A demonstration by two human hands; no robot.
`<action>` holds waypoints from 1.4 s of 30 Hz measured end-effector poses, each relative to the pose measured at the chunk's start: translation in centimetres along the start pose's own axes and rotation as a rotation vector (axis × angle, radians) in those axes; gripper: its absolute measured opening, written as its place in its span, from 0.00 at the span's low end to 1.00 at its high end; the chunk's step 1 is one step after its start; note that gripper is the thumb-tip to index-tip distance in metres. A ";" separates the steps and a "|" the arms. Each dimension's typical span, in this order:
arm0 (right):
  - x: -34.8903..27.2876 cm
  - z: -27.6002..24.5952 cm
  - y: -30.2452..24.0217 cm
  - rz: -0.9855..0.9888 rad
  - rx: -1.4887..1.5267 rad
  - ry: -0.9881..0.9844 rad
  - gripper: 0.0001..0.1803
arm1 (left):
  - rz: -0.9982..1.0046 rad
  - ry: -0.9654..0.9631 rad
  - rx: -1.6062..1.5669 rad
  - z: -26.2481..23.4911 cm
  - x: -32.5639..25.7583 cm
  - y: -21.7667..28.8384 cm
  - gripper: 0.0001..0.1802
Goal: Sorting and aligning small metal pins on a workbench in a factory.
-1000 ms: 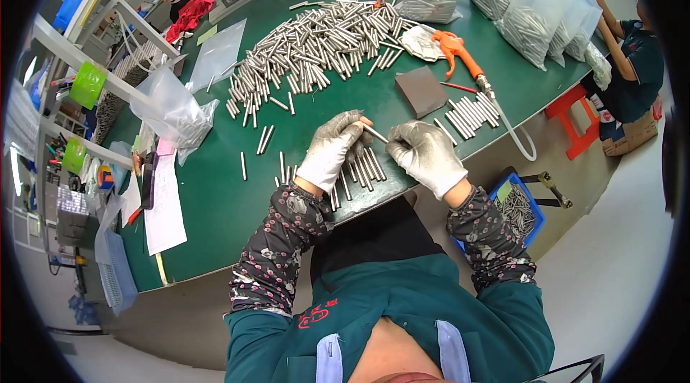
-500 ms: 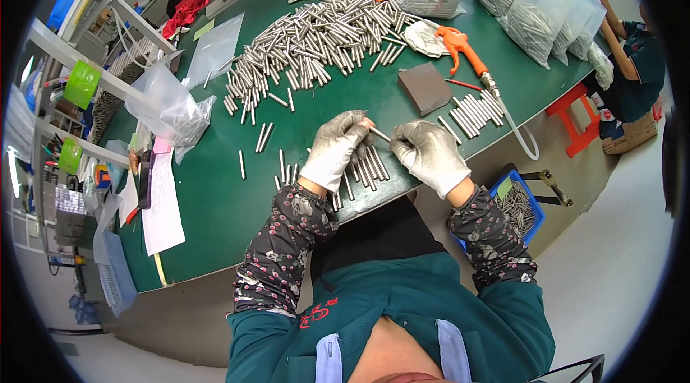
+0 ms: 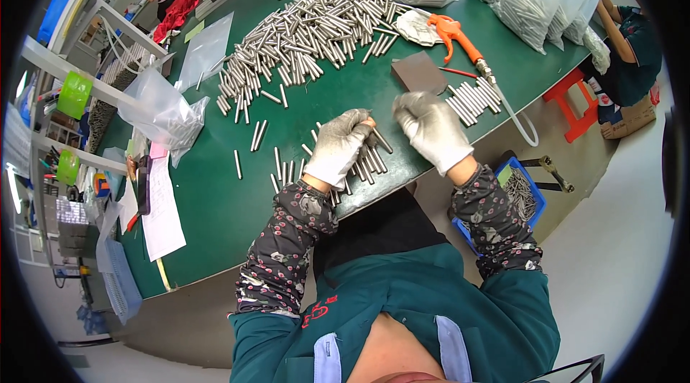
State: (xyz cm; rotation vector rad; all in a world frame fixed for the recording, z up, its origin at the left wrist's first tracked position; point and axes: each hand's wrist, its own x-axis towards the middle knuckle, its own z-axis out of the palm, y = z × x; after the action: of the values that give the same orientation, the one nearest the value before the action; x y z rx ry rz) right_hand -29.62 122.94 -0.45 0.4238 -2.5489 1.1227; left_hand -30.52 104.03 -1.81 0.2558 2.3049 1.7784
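Observation:
My left hand (image 3: 339, 146), in a white glove greyed at the fingers, pinches a short steel pin (image 3: 382, 140) that slants out past its fingertips. Under and beside this hand, several loose pins (image 3: 370, 167) lie near the table edge. To the right, apart from the held pin, my right hand (image 3: 431, 131) hovers in the same kind of glove. Its fingers are curled inward and slightly blurred; whatever they may hold is hidden. A row of pins (image 3: 474, 101) lies just beyond the right hand, by a brown block (image 3: 419, 72).
A big heap of pins (image 3: 302, 38) covers the far middle of the green table (image 3: 208, 218). An orange air gun (image 3: 456, 38) with a hose lies at right. Bags of pins (image 3: 528, 13) stand behind. Below the edge sits a blue bin (image 3: 537, 200). Another person (image 3: 636, 60) is at right.
My right hand has come away from the pin, moving up and to the right. My left hand keeps the pin, which now tilts more steeply. The view has shifted slightly.

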 end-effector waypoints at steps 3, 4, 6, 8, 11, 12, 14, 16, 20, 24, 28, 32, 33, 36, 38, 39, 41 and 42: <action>1.8 -1.7 -0.1 -0.129 -0.208 0.270 0.11 | -0.029 0.022 0.010 0.1 -0.1 0.1 0.14; 2.5 -2.3 -0.1 -0.037 -0.313 0.207 0.17 | -0.054 0.029 0.007 0.1 0.0 0.1 0.14; 3.4 -2.3 0.6 0.057 -0.416 0.143 0.24 | -0.056 0.023 -0.017 0.1 -0.2 0.3 0.14; 4.0 -1.3 1.4 0.101 -0.711 0.089 0.40 | -0.055 0.017 -0.040 0.2 -0.2 0.4 0.14; 4.7 -1.0 0.9 0.261 -0.734 -0.163 0.47 | -0.051 0.020 -0.026 0.3 -0.2 0.6 0.13; 4.6 -0.5 1.1 0.223 -0.779 -0.076 0.43 | -0.062 0.019 -0.033 0.3 -0.2 0.8 0.13; 5.0 -0.7 1.5 0.231 -0.744 -0.096 0.41 | -0.072 0.010 -0.040 0.5 -0.2 1.0 0.13; 4.7 -0.3 1.5 0.058 -0.709 0.141 0.35 | -0.072 0.010 -0.052 0.3 -0.1 0.8 0.14; 2.6 -2.5 -0.4 -0.105 -0.317 0.134 0.30 | -0.071 0.028 -0.026 0.2 -0.2 0.3 0.14; -2.0 -2.3 -1.5 -0.142 -0.253 0.033 0.29 | -0.021 0.029 0.032 0.3 -0.1 0.5 0.14; -3.1 -0.9 -3.0 -0.208 -0.254 -0.060 0.29 | 0.411 0.135 0.301 0.0 0.1 -0.6 0.14; -2.2 -1.6 -2.6 -0.088 -0.465 0.025 0.27 | -0.035 -0.027 -0.010 0.2 -0.2 0.6 0.14; -2.1 -1.7 -1.8 -0.112 -0.483 0.075 0.27 | -0.033 -0.026 -0.010 0.2 -0.3 0.4 0.14; -3.0 -1.0 -2.9 -0.272 -0.336 0.008 0.28 | 0.214 0.072 0.201 0.2 -0.4 0.3 0.13; -2.8 -0.6 -2.7 -0.210 -0.320 -0.041 0.27 | 0.080 0.030 0.107 0.0 -0.5 0.9 0.13; -2.4 -0.9 -2.1 -0.135 -0.355 -0.017 0.27 | -0.055 -0.008 0.015 0.0 -0.5 1.0 0.13; -2.1 -1.8 -1.6 -0.084 -0.438 0.050 0.26 | 0.004 -0.028 0.017 0.0 -0.2 0.5 0.13; -2.3 -1.7 -1.9 -0.153 -0.378 0.056 0.26 | -0.003 -0.020 -0.004 0.1 -0.1 0.3 0.13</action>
State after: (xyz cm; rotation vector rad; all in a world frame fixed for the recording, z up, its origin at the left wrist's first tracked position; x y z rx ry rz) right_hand -26.55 123.26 0.95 0.4699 -2.5500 0.5732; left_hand -30.37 104.17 -1.50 0.2677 2.2864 1.7712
